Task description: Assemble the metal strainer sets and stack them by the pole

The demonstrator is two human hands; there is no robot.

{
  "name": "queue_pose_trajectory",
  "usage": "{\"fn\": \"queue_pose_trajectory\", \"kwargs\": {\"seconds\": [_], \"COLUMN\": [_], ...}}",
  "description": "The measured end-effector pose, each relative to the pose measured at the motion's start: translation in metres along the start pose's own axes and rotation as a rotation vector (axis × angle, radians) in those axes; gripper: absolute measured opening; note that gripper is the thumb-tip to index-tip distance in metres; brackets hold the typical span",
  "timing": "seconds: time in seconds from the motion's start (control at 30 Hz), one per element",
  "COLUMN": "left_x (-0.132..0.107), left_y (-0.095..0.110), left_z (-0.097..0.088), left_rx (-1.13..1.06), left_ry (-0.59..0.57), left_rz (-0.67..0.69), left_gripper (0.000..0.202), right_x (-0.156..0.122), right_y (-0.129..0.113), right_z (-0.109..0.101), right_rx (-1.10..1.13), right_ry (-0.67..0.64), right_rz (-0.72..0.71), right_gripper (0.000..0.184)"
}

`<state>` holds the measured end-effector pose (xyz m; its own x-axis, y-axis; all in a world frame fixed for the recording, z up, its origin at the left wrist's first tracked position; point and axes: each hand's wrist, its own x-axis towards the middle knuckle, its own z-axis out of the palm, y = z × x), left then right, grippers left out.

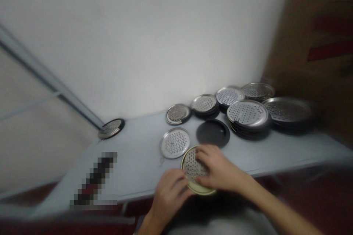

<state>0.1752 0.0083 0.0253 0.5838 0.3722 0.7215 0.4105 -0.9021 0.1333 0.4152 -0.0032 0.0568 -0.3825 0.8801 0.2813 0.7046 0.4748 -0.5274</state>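
Note:
A round metal grater with a yellowish rim is at the table's front edge, between my two hands. My left hand pinches its left rim with bent fingers. My right hand grips it from above on the right, fingers and thumb curled over the perforated face and hiding part of it. Just beyond lies a loose silver grater disc. Right of that disc, a flat black round base with a small hole lies on the table.
Stacks of round graters with black bases, such as the front stack, stand at the back right. One grater rests at the far left. A pixelated dark object lies front left. A cardboard box stands at right, the wall behind.

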Motion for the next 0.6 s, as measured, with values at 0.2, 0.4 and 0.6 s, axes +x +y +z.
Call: {"fn": "queue_pose_trajectory", "kwargs": {"seconds": [0.2,0.4,0.6], "left_x": [0.0009,0.0020,0.0011], "left_y": [0.0014,0.0032,0.0024], "left_z": [0.0008,-0.0004,0.0001], "left_rx": [-0.002,0.004,-0.013], "left_ry": [0.036,0.038,0.020], "left_rz": [-0.009,-0.025,-0.015], "left_gripper": [0.016,0.018,0.017], "right_x": [0.0019,0.0021,0.0021], "right_y": [-0.0008,-0.0021,-0.0038], "right_z": [-0.0014,-0.0020,-0.0031], "right_rx": [0.010,0.019,0.031], "right_ry": [-0.004,0.004,0.009], "right_rz": [0.010,0.014,0.026], "right_gripper": [0.049,0.049,0.048]}}
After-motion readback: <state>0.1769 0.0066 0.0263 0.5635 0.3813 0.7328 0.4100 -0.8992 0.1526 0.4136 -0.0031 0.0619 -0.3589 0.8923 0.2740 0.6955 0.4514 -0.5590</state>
